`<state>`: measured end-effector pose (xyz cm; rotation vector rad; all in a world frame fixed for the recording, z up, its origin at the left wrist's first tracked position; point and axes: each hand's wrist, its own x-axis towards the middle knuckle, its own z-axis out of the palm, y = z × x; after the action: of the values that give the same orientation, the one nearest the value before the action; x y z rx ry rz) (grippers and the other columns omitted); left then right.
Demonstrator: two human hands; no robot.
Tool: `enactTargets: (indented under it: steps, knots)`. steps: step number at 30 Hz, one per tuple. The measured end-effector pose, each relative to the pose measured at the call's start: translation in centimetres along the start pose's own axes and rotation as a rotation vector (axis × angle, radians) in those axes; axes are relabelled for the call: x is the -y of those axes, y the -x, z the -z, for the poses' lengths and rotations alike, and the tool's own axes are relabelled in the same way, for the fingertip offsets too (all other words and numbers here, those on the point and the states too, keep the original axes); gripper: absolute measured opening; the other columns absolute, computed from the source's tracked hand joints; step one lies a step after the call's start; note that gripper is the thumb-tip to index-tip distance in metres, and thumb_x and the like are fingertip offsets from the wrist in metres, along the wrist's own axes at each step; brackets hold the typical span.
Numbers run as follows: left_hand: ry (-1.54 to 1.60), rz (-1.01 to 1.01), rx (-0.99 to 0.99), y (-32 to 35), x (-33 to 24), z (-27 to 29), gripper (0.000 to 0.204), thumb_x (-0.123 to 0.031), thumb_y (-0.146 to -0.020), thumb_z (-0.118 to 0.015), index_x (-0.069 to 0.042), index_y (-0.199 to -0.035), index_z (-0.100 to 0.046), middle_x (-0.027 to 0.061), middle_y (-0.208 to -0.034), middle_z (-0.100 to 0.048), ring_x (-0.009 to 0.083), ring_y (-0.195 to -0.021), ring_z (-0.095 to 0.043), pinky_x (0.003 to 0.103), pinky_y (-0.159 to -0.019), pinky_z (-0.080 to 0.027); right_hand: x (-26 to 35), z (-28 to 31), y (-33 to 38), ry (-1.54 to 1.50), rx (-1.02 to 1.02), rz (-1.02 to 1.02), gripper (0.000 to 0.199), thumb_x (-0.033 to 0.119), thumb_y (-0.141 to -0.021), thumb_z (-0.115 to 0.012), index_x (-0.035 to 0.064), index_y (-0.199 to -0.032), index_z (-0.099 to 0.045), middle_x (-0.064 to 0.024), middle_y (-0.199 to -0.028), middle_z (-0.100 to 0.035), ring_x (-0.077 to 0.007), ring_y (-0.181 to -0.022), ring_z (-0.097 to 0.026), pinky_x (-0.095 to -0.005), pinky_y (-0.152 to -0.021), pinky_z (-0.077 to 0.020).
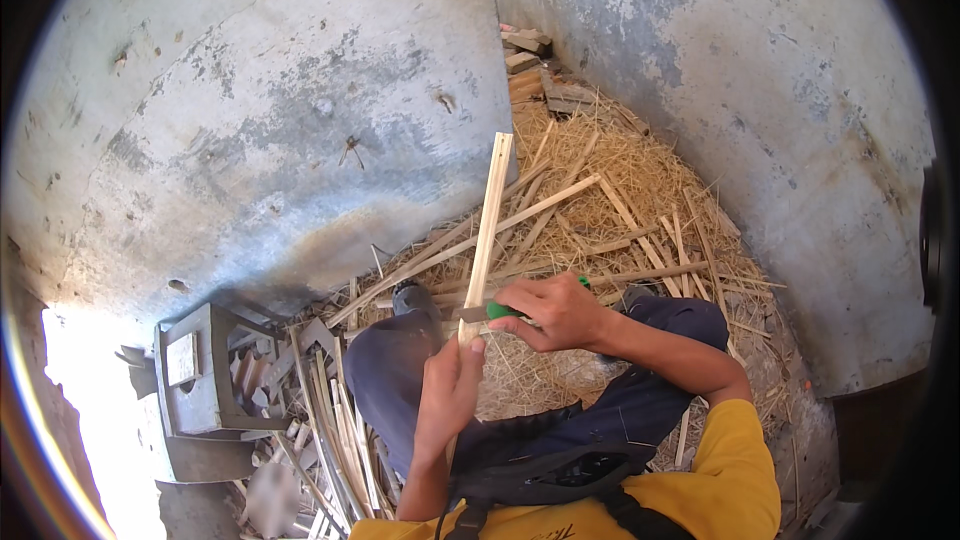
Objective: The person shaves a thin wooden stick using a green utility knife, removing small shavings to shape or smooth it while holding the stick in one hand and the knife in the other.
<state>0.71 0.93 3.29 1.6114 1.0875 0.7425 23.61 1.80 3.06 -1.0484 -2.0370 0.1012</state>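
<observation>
A long pale wooden strip (489,215) rises at a slight tilt in front of my lap, its far end pointing toward the corner. My left hand (450,388) is wrapped round its lower part. Just above that grip, a knife (471,314) with a short blade and a green handle lies across the wood, the blade touching it. My right hand (550,312) is closed round the handle, and its fingers hide most of it. Part of the strip below my left hand is hidden by the hand and forearm.
Wood shavings (640,165) and loose wooden sticks (545,210) cover the floor ahead, up to broken wood blocks (530,55) in the corner. A grey box-like stand (200,390) holds scraps at left, beside a bundle of strips (340,440). Worn plaster walls (300,120) close in both sides.
</observation>
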Motion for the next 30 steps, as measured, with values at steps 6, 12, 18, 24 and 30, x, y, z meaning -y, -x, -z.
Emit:
enactTargets:
  steps: [6,12,18,24,30]
  knots:
    - [0.014,-0.002,0.006,-0.1,0.5,0.0,0.032,-0.023,-0.112,-0.055,0.003,-0.092,-0.059,0.0068,-0.066,-0.056,0.0136,-0.061,-0.051,0.035,-0.059,-0.043,0.2,0.0,0.1,-0.002,0.028,-0.02,0.028,0.032,-0.099,-0.073,0.0057,-0.106,-0.069,-0.0085,-0.085,-0.071,-0.0276,-0.064,-0.071,-0.0384,-0.053,-0.0547]
    - [0.071,0.014,0.005,-0.1,-0.3,-0.1,0.031,-0.022,-0.113,-0.054,0.003,-0.095,-0.059,0.0028,-0.066,-0.053,0.0095,-0.063,-0.047,0.033,-0.058,-0.041,0.1,-0.4,0.3,-0.005,0.007,-0.013,0.028,0.033,-0.099,-0.073,0.0061,-0.105,-0.069,-0.0073,-0.08,-0.068,-0.0274,-0.059,-0.068,-0.0378,-0.05,-0.0529]
    - [0.059,0.013,0.004,0.0,-0.4,0.0,0.029,-0.021,-0.112,-0.054,0.003,-0.097,-0.06,0.0033,-0.067,-0.053,0.0092,-0.063,-0.046,0.033,-0.058,-0.041,0.4,-0.4,0.3,0.026,-0.024,-0.017,0.026,0.032,-0.098,-0.074,0.0064,-0.104,-0.07,-0.0067,-0.079,-0.067,-0.0264,-0.058,-0.067,-0.0375,-0.049,-0.0522]
    - [0.042,-0.008,-0.013,0.1,-0.1,-0.1,0.029,-0.021,-0.112,-0.055,0.004,-0.098,-0.06,0.0057,-0.066,-0.054,0.0106,-0.063,-0.047,0.034,-0.058,-0.042,1.1,0.0,-0.2,0.052,-0.067,-0.033,0.024,0.031,-0.098,-0.075,0.0078,-0.102,-0.07,-0.0057,-0.078,-0.066,-0.0257,-0.059,-0.068,-0.037,-0.05,-0.0525]
    - [0.03,-0.003,-0.009,0.2,-0.3,0.0,0.029,-0.022,-0.112,-0.054,0.004,-0.1,-0.061,0.0064,-0.065,-0.054,0.0106,-0.063,-0.047,0.035,-0.058,-0.042,0.8,0.0,-0.2,0.087,-0.059,-0.03,0.024,0.032,-0.097,-0.075,0.0088,-0.102,-0.07,-0.005,-0.077,-0.066,-0.0247,-0.059,-0.068,-0.0366,-0.05,-0.0524]
